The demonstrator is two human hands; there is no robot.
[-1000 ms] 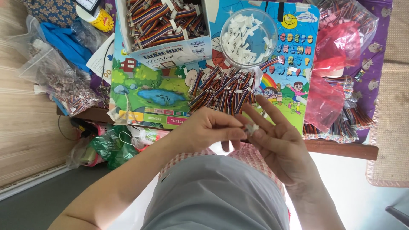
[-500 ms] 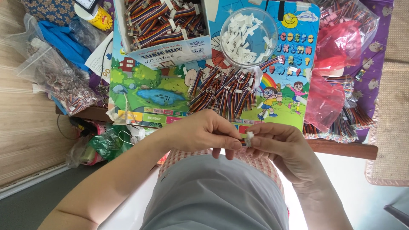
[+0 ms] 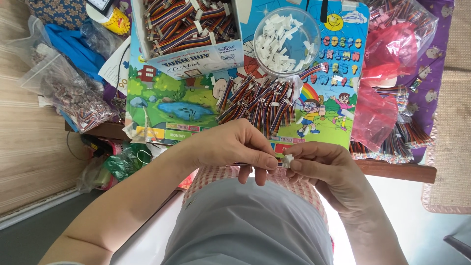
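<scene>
My left hand [image 3: 230, 147] pinches the end of a thin multi-coloured ribbon cable [image 3: 245, 165] between thumb and fingers. My right hand [image 3: 326, 164] pinches a small white plastic connector [image 3: 287, 160] and holds it against the cable's end. The two hands meet just above my lap, at the near edge of a low table. Beyond them a loose pile of short ribbon cables [image 3: 260, 105] lies on a colourful cartoon mat [image 3: 181, 110]. Behind the pile stands a clear round tub of white connectors [image 3: 287, 41].
An open cardboard box [image 3: 189, 34] packed with ribbon cables stands at the back of the mat. Red plastic bags [image 3: 387, 59] and bagged cables lie to the right. A clear zip bag of small parts [image 3: 73, 95] and blue cloth lie to the left, with green bags [image 3: 122, 164] below the table's edge.
My right hand's fingers were spread, then curled around the connector. Both hands dropped slightly toward my lap and closed together, bringing the connector onto the cable end.
</scene>
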